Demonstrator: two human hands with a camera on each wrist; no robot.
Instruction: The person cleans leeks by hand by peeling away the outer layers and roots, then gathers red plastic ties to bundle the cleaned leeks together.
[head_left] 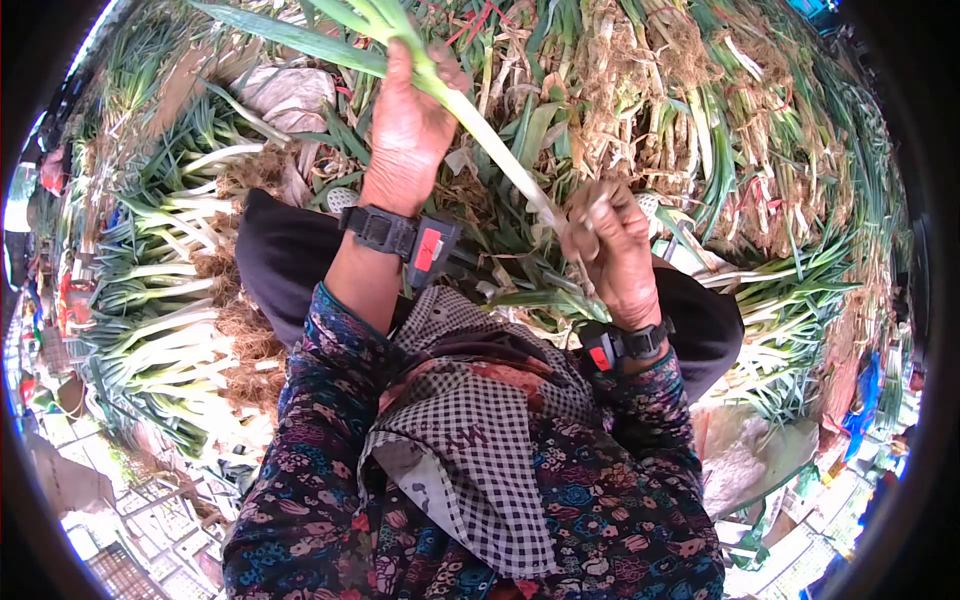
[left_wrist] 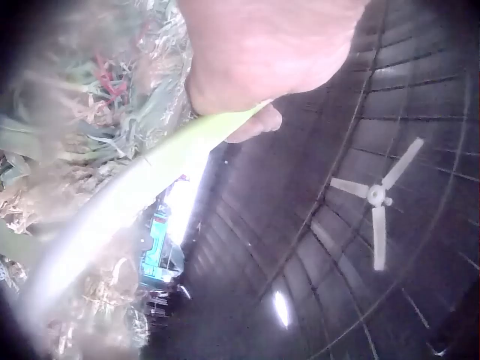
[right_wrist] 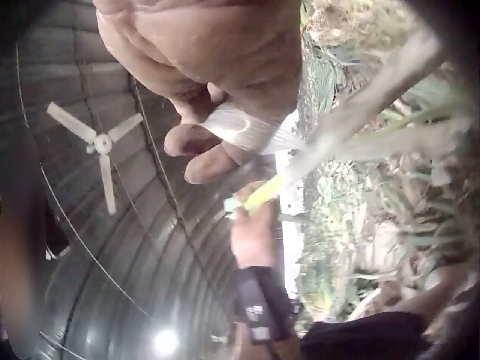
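A long scallion (head_left: 492,138) slants across the head view, green leaves at the upper left and white stalk running down to the right. My left hand (head_left: 412,120) grips it where the leaves meet the stalk. At its lower end my right hand (head_left: 618,245) has curled fingers. The right wrist view shows those fingers pinching a pale strip of outer skin (right_wrist: 251,131) beside the stalk (right_wrist: 360,105). In the left wrist view, the stalk (left_wrist: 142,176) extends from beneath the left hand (left_wrist: 262,45).
Trimmed scallions (head_left: 170,330) with brown roots lie in a row at the left; more (head_left: 790,320) lie at the right. A heap of untrimmed scallions (head_left: 650,110) with dry leaves fills the front. Loose leaves cover the ground between the knees. A white sack (head_left: 755,450) sits at the lower right.
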